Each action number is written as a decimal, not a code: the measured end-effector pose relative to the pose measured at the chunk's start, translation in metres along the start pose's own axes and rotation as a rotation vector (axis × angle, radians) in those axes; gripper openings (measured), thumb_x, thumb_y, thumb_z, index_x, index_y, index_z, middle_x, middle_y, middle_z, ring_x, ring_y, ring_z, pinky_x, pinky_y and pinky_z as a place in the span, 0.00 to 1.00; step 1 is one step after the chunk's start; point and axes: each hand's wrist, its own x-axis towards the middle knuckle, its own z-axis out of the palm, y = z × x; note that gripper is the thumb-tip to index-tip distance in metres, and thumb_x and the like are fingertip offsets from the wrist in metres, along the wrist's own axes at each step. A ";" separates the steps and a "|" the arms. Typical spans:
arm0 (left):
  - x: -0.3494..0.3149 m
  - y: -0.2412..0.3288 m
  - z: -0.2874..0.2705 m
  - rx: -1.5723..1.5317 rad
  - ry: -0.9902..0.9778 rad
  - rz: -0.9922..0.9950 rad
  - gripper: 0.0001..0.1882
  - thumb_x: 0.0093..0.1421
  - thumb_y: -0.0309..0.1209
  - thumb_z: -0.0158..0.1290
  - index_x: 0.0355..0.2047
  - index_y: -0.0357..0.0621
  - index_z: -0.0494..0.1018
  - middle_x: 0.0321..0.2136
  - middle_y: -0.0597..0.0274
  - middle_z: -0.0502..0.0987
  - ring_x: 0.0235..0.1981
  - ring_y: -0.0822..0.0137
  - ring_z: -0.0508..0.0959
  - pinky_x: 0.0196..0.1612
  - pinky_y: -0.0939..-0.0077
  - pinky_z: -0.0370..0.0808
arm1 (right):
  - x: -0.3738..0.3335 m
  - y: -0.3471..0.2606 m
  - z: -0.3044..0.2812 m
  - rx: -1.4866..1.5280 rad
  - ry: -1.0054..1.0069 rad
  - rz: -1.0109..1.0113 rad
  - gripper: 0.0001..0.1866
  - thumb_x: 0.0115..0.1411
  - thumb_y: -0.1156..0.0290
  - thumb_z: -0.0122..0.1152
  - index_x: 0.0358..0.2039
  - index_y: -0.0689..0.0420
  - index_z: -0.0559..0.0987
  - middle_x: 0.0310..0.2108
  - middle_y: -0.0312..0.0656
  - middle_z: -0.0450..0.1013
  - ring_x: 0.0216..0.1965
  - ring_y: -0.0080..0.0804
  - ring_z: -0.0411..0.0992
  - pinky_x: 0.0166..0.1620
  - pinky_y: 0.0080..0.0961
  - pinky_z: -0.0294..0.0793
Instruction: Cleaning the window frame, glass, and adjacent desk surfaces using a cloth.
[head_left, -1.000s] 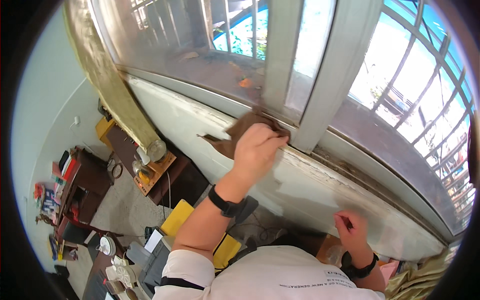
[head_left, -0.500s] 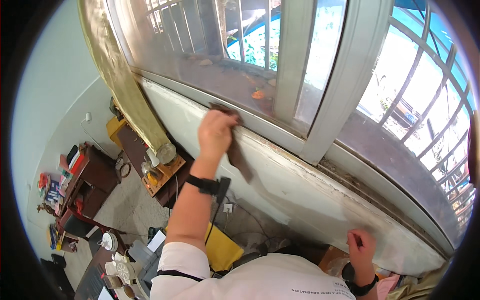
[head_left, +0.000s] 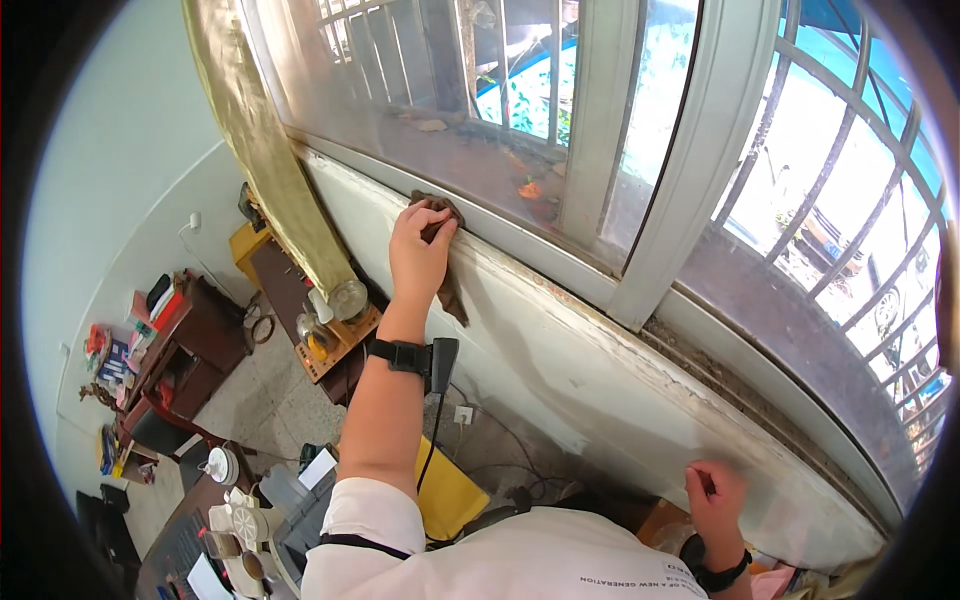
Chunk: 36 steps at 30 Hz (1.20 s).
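My left hand [head_left: 420,255] grips a dark brown cloth [head_left: 453,298] and presses it on the white window ledge [head_left: 520,283], against the lower rail of the window frame [head_left: 490,230]. Part of the cloth hangs down over the ledge's front face. My right hand [head_left: 716,488] is held near the wall below the ledge, toward the lower right. Its fingers are curled in, and I cannot make out anything in them. Each wrist wears a black band.
Metal bars [head_left: 800,215] stand outside the dusty glass. A gold curtain [head_left: 265,150] hangs at the left, above a wooden tea tray [head_left: 340,350] with glass pots. A cluttered desk [head_left: 180,545] and a yellow item [head_left: 450,495] lie below, near a wall socket [head_left: 463,415].
My left hand has slid the cloth a little to the left along the ledge, and its hanging end has swung in closer. The right hand stays almost in place while the view shifts slightly.
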 end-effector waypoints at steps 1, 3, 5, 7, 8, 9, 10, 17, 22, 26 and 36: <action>0.001 0.004 0.000 0.001 0.002 0.000 0.10 0.62 0.29 0.66 0.42 0.38 0.83 0.53 0.52 0.80 0.52 0.55 0.81 0.58 0.67 0.76 | 0.001 0.001 0.000 0.011 0.021 -0.004 0.03 0.60 0.76 0.70 0.34 0.58 0.84 0.24 0.42 0.78 0.21 0.28 0.74 0.27 0.25 0.72; 0.002 0.012 -0.001 0.018 -0.018 -0.031 0.10 0.61 0.28 0.66 0.41 0.38 0.83 0.45 0.55 0.83 0.47 0.59 0.83 0.53 0.70 0.78 | 0.001 0.004 0.000 0.005 0.035 -0.004 0.03 0.60 0.76 0.70 0.34 0.58 0.84 0.24 0.42 0.78 0.21 0.29 0.74 0.27 0.25 0.72; 0.007 0.020 -0.004 0.009 -0.030 -0.098 0.09 0.61 0.28 0.66 0.40 0.38 0.83 0.41 0.56 0.84 0.45 0.60 0.84 0.52 0.71 0.78 | 0.000 0.007 0.001 0.002 0.049 -0.002 0.03 0.60 0.76 0.71 0.34 0.58 0.84 0.24 0.42 0.78 0.21 0.29 0.74 0.27 0.25 0.72; 0.011 0.026 -0.007 0.002 -0.040 -0.166 0.08 0.60 0.27 0.65 0.39 0.38 0.83 0.37 0.57 0.84 0.42 0.62 0.84 0.50 0.72 0.79 | 0.001 0.008 0.001 -0.004 0.018 0.035 0.03 0.59 0.76 0.71 0.33 0.58 0.84 0.24 0.42 0.78 0.21 0.30 0.74 0.28 0.26 0.72; 0.013 0.028 -0.008 0.017 -0.062 -0.139 0.08 0.59 0.27 0.65 0.39 0.39 0.84 0.36 0.57 0.84 0.40 0.62 0.84 0.48 0.71 0.79 | 0.003 0.008 0.001 -0.001 0.015 0.032 0.03 0.59 0.76 0.71 0.33 0.58 0.84 0.24 0.42 0.78 0.21 0.30 0.74 0.28 0.26 0.72; 0.015 0.030 -0.010 0.034 -0.084 -0.113 0.08 0.57 0.26 0.66 0.38 0.39 0.84 0.34 0.57 0.84 0.38 0.63 0.84 0.47 0.71 0.79 | 0.005 0.008 0.003 -0.001 0.017 0.023 0.03 0.59 0.76 0.71 0.33 0.58 0.84 0.24 0.42 0.78 0.21 0.30 0.75 0.28 0.25 0.72; 0.017 0.033 -0.011 0.036 -0.081 -0.114 0.08 0.57 0.26 0.66 0.38 0.39 0.84 0.34 0.57 0.84 0.38 0.63 0.84 0.47 0.71 0.79 | 0.007 0.008 0.004 -0.002 0.019 0.014 0.03 0.59 0.76 0.71 0.33 0.58 0.84 0.24 0.42 0.78 0.21 0.30 0.75 0.28 0.25 0.73; 0.048 -0.003 -0.019 0.206 -0.118 0.016 0.07 0.51 0.27 0.65 0.32 0.42 0.83 0.33 0.55 0.83 0.37 0.53 0.83 0.43 0.63 0.79 | 0.020 0.005 0.015 0.054 -0.030 0.002 0.02 0.59 0.77 0.70 0.33 0.59 0.84 0.23 0.40 0.78 0.21 0.28 0.74 0.27 0.24 0.71; 0.079 -0.037 -0.033 0.270 -0.037 -0.017 0.06 0.52 0.27 0.65 0.31 0.41 0.83 0.32 0.53 0.83 0.36 0.52 0.83 0.42 0.62 0.80 | 0.027 -0.009 0.023 0.051 -0.115 -0.040 0.02 0.59 0.76 0.70 0.32 0.59 0.84 0.22 0.41 0.77 0.19 0.26 0.72 0.25 0.23 0.70; 0.091 -0.053 -0.041 0.309 -0.046 0.010 0.07 0.51 0.27 0.65 0.31 0.43 0.84 0.32 0.55 0.84 0.37 0.52 0.83 0.43 0.62 0.79 | 0.040 -0.014 0.025 -0.017 -0.164 -0.172 0.02 0.61 0.79 0.68 0.34 0.61 0.83 0.23 0.40 0.77 0.20 0.23 0.73 0.25 0.20 0.70; 0.101 -0.079 -0.045 0.343 -0.012 0.099 0.08 0.53 0.28 0.65 0.34 0.41 0.84 0.35 0.54 0.84 0.39 0.52 0.84 0.44 0.64 0.79 | 0.039 -0.005 0.038 -0.181 -0.058 -0.292 0.02 0.59 0.78 0.68 0.33 0.58 0.83 0.21 0.40 0.74 0.16 0.29 0.69 0.22 0.26 0.66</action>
